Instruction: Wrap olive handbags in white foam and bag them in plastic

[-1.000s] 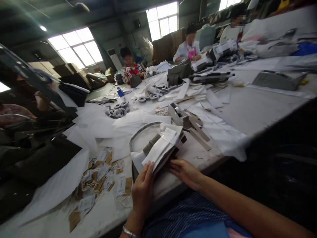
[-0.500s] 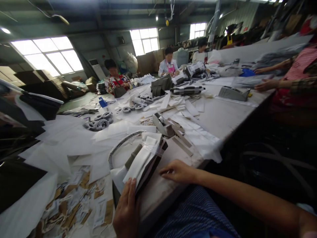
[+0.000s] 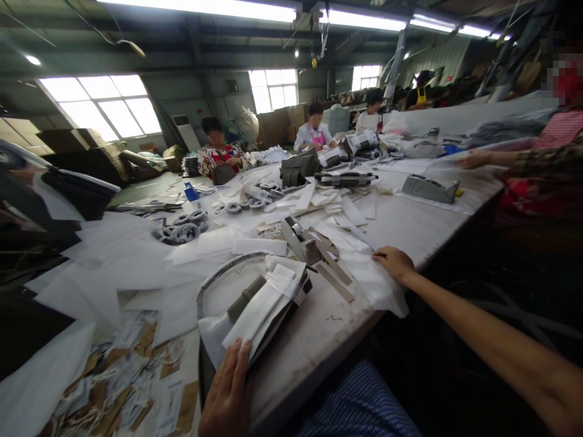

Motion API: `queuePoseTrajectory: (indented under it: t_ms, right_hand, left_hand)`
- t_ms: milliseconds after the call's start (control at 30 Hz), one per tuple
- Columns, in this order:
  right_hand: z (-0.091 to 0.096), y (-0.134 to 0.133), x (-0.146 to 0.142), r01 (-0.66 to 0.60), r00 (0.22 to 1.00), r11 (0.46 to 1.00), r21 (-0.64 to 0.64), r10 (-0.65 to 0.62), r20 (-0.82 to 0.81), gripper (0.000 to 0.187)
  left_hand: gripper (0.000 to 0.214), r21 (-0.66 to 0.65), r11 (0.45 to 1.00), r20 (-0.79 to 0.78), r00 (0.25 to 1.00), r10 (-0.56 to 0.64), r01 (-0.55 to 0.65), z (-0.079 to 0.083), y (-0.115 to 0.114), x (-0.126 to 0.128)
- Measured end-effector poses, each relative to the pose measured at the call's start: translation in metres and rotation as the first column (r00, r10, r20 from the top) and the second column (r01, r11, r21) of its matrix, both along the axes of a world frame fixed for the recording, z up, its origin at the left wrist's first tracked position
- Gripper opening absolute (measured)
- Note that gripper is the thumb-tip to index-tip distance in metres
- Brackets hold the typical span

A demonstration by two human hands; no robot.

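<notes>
A dark olive handbag (image 3: 298, 296) lies tilted near the table's front edge, with white foam sheet (image 3: 257, 309) and clear tape over its top. Its long wrapped strap (image 3: 200, 285) loops out to the left. My left hand (image 3: 230, 385) rests on the bag's near end, fingers stretched out flat. At the pile of thin white sheets (image 3: 364, 267), my right hand (image 3: 395, 264) is closed with fingertips together; whether a sheet is between them is hidden. A grey tape dispenser (image 3: 300, 240) stands beyond the bag, beside cardboard strips (image 3: 334, 280).
Paper tags with strings (image 3: 132, 376) and loose white sheets (image 3: 113, 267) cover the left. Grey rings (image 3: 182, 227) and another tape dispenser (image 3: 430, 188) lie farther off. Co-workers sit across the table; a co-worker's hands (image 3: 478, 159) are at the right edge.
My right hand has moved from beside the handbag to the right, onto the white sheets. My left hand stays on the bag. The view has tilted up slightly.
</notes>
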State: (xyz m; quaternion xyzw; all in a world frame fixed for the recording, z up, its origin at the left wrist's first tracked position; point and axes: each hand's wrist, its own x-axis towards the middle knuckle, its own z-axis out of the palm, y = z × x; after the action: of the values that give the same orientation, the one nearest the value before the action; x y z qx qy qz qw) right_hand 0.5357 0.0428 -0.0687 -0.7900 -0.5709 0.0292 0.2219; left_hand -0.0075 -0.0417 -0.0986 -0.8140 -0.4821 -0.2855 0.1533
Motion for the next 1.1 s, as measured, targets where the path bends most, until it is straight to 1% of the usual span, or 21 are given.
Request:
queuePoseTrajectory:
  t_ms: [67, 133, 233, 300, 433, 567, 667, 767, 833, 933, 1033, 1100]
  right_hand:
    - [0.001, 0.006, 0.002, 0.011, 1.000, 1.000, -0.029, -0.011, 0.019, 0.020]
    - [0.006, 0.013, 0.005, 0.009, 0.999, 0.999, -0.045, -0.008, 0.037, 0.021]
    - [0.015, 0.018, 0.007, -0.002, 0.998, 0.999, -0.033, 0.004, 0.058, 0.025]
    - [0.017, 0.017, 0.007, -0.023, 0.998, 1.000, -0.022, 0.024, 0.063, 0.024]
    - [0.012, 0.008, 0.003, -0.054, 0.998, 0.998, -0.040, 0.055, 0.023, 0.020]
    - [0.009, 0.005, 0.002, 0.008, 1.000, 0.999, -0.040, -0.009, -0.025, 0.017]
    - [0.016, 0.009, 0.003, 0.040, 0.998, 0.999, -0.034, -0.042, -0.042, 0.017]
    - [0.031, 0.010, -0.004, 0.027, 0.999, 1.000, 0.014, -0.027, -0.048, 0.022]
    - [0.042, 0.006, -0.018, -0.029, 0.998, 0.998, 0.059, 0.032, -0.055, 0.026]
    - [0.056, -0.010, -0.059, -0.203, 0.974, 0.975, 0.092, 0.211, -0.084, 0.025]
    - [0.061, -0.037, -0.117, -0.412, 0.893, 0.907, 0.080, 0.420, -0.161, 0.024]
    - [0.055, -0.056, -0.156, -0.550, 0.787, 0.832, 0.069, 0.544, -0.291, 0.023]
  left_hand:
    - [0.073, 0.005, 1.000, -0.002, 1.000, 0.021, -0.021, 0.001, 0.000, 0.000]
    - [0.073, 0.006, 0.999, 0.001, 0.999, 0.035, -0.035, 0.001, -0.001, 0.002]
    - [0.073, 0.002, 0.999, 0.007, 0.999, 0.038, -0.038, 0.002, -0.001, 0.003]
    - [0.072, 0.003, 0.999, 0.013, 0.999, 0.045, -0.045, 0.002, -0.001, 0.004]
    - [0.072, 0.014, 0.999, 0.033, 0.999, 0.043, -0.043, 0.005, -0.002, 0.005]
    - [0.072, 0.006, 0.999, 0.035, 0.999, 0.033, -0.034, 0.005, -0.002, 0.004]
    - [0.072, -0.002, 0.999, 0.056, 0.998, 0.042, -0.042, 0.004, -0.002, 0.005]
    - [0.072, -0.020, 0.998, 0.091, 0.994, 0.062, -0.060, 0.005, -0.004, 0.006]
    - [0.071, -0.040, 0.996, 0.116, 0.990, 0.082, -0.078, 0.006, -0.005, 0.007]
    - [0.068, -0.060, 0.992, 0.151, 0.982, 0.115, -0.107, 0.007, -0.006, 0.008]
    - [0.066, -0.047, 0.991, 0.181, 0.974, 0.135, -0.128, 0.010, -0.006, 0.009]
    - [0.065, -0.027, 0.989, 0.191, 0.971, 0.145, -0.142, 0.011, -0.005, 0.009]
